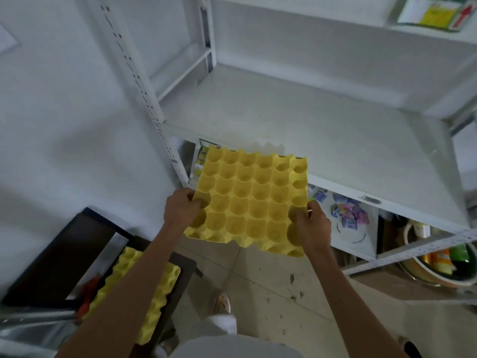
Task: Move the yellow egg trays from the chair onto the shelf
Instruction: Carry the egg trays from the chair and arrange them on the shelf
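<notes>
White metal shelf point(296, 120) fills the background; a yellow egg tray point(251, 200) is held before its front edge, gripped by the left hand point(182, 209) and right hand point(313, 228), while more trays point(139, 288) are left on the dark chair point(59, 257)

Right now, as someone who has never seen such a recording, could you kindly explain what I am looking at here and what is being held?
There is no machine here: a person wears one wide-angle camera on the head, so the single picture looks forward and down along their own bare arms. The left hand and the right hand each grip an opposite side of a yellow egg tray, holding it in the air just in front of a white metal shelf. The shelf board ahead of the tray shows no trays on it. At lower left, more yellow trays lie on a dark chair, waiting to be moved. Below the shelf board, small coloured packets sit on a lower level.
</notes>
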The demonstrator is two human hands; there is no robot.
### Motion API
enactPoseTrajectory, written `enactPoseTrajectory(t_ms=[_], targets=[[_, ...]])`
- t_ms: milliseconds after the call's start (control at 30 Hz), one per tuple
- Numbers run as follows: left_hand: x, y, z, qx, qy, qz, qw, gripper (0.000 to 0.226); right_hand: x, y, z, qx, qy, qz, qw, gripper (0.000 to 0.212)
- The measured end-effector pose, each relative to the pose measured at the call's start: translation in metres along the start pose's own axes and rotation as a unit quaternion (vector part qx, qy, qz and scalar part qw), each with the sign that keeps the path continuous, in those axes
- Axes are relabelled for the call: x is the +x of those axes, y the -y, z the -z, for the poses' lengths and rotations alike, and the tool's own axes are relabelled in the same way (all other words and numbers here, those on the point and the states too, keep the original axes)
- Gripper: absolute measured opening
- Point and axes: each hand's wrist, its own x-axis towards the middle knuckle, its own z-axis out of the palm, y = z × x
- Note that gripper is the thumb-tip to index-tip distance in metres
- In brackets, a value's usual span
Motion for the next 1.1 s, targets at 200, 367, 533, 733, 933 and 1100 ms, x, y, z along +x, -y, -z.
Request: enactPoseTrajectory(t_ms=[200,367,533,733,933,1100], targets=[[0.069,0.005,0.021,-0.068,-0.011,0.014,0.998,0.023,0.031,0.037,-0.049,0.014,-0.016,-0.032,0.999,0.012],[0.123,-0.010,0.033,-0.115,-0.030,0.006,0.993,0.021,0.067,0.065,-0.070,0.028,-0.021,-0.044,0.998,0.012],[0.195,-0.029,0.033,-0.152,-0.049,0.000,0.987,0.015,0.133,0.095,-0.094,0.046,-0.037,-0.046,0.997,0.014],[0.271,-0.051,0.025,-0.149,-0.030,-0.006,0.988,0.019,0.213,0.125,-0.122,0.035,-0.028,-0.057,0.997,0.011],[0.340,-0.067,0.033,-0.113,-0.017,-0.030,0.993,0.020,0.276,0.154,-0.153,0.004,-0.019,-0.043,0.999,0.009],[0.397,-0.075,0.048,-0.099,-0.021,-0.059,0.993,0.025,0.314,0.177,-0.188,-0.030,-0.026,-0.054,0.998,0.017]])
